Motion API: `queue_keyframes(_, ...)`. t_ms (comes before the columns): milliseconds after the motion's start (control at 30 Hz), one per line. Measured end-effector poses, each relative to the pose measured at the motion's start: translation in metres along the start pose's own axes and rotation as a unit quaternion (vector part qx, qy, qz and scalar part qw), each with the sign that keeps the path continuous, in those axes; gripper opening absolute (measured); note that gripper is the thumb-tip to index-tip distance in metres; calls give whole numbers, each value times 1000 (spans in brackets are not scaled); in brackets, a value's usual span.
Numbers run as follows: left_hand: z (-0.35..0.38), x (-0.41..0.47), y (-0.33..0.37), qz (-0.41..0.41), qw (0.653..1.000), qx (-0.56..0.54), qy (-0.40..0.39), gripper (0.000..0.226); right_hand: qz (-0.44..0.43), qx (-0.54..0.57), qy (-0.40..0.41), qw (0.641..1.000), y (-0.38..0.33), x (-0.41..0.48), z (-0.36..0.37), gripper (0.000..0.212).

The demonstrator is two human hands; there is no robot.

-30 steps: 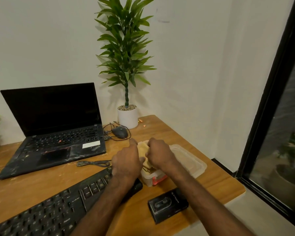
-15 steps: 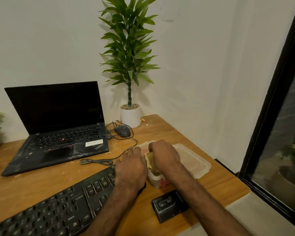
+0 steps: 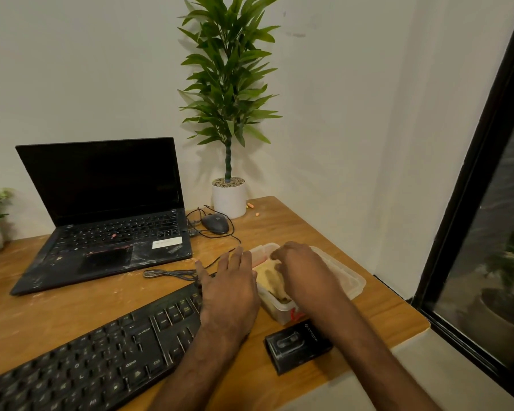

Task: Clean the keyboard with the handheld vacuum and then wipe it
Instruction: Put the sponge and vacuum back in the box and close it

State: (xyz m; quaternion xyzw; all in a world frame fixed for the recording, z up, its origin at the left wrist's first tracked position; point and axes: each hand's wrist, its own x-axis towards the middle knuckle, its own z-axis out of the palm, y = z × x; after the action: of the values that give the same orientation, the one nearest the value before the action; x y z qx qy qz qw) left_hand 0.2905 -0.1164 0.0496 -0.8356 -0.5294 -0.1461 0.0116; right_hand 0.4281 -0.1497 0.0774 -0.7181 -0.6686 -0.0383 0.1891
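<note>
Fingers spread, left hand [image 3: 229, 292] lies over keyboard [image 3: 101, 363]; right hand [image 3: 306, 274] clutches yellow cloth [image 3: 267, 277] in tub [image 3: 355, 281].

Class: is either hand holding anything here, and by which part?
The right hand grips the yellow cloth by its bunched top, inside the clear plastic container. The left hand, fingers straight over the end of the keyboard, holds nothing.

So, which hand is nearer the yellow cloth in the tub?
Right. The right hand is on the yellow cloth; the left hand lies beside the tub, over the keyboard.
</note>
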Motion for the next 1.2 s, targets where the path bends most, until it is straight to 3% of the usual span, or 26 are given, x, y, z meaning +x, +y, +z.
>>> queue_keyframes(133,-11,-38,10,72,985,-122,97,42,-14,128,163,978,13,-51,-5,25)
queue_keyframes(200,-14,-63,12,77,976,-175,100,37,-30,158,191,968,22,-75,2,20)
queue_keyframes(300,-9,-91,4,66,977,-201,18,50,-45,177,134,974,39,-101,17,20)
queue_keyframes(433,8,-107,-5,79,985,-142,-54,76,-46,185,50,980,50,-126,33,33)
queue_keyframes(667,13,-107,-9,60,978,-198,-40,57,5,221,8,975,39,-140,35,51)
queue_keyframes(767,14,-105,-10,51,967,-248,-40,53,-1,208,34,978,34,-144,38,53)
queue_keyframes(933,20,-104,-16,8,925,-379,-23,61,21,252,154,955,21,-146,22,40)
queue_keyframes(1033,22,-102,-18,-1,922,-386,-10,59,35,250,211,944,15,-123,6,42)
queue_keyframes(1200,23,-101,-18,9,930,-367,-18,61,89,226,210,947,-3,-64,-4,40)
